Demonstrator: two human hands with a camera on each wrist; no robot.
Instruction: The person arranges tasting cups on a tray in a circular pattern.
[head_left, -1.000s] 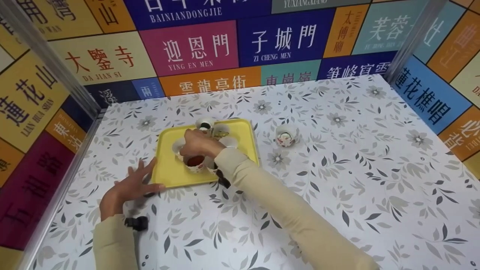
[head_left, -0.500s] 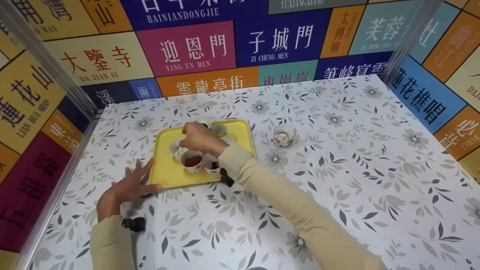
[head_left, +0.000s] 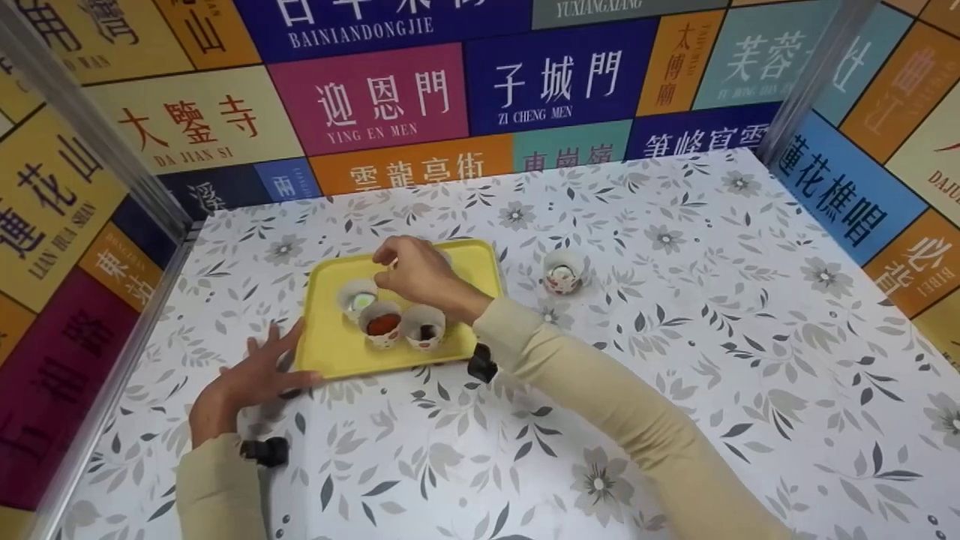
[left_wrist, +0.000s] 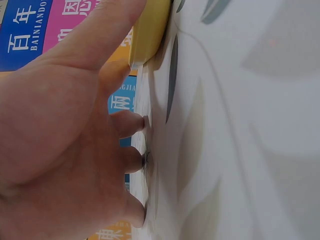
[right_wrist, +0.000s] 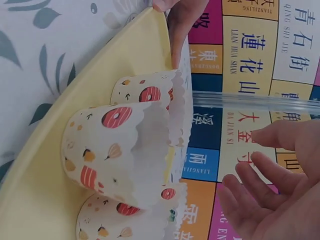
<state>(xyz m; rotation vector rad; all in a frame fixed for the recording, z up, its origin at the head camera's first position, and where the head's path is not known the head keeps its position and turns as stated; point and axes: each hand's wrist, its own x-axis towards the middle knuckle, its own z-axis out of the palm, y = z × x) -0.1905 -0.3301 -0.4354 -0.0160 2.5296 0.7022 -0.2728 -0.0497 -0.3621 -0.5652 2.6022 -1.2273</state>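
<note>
On the yellow tray (head_left: 326, 352) stand several paper cups with printed sides. One cup (head_left: 349, 298) has pale green and white contents, another (head_left: 379, 341) red, and a third (head_left: 421, 342) something dark. My right hand (head_left: 421, 276) hovers over the far part of the tray, hiding cups behind it. In the right wrist view, that right hand (right_wrist: 277, 187) has loosely bent fingers and nothing in them, apart from the cups (right_wrist: 100, 150). My left hand (head_left: 255, 373) touches the tray's left side near its front corner, thumb and fingers spread; the left wrist view shows the tray edge (left_wrist: 150, 32) by the thumb.
A separate printed cup (head_left: 561, 282) with pale contents stands on the tablecloth (head_left: 675, 360), right of the tray. The floral cloth spreads around the tray. Colourful panels with lettering (head_left: 367, 97) rise behind and at both sides. A dark wrist camera (head_left: 266, 451) sits by the left sleeve.
My right hand has moved from the left cup's rim towards the right and back, uncovering the left and front cups. The left hand stays at the tray's edge.
</note>
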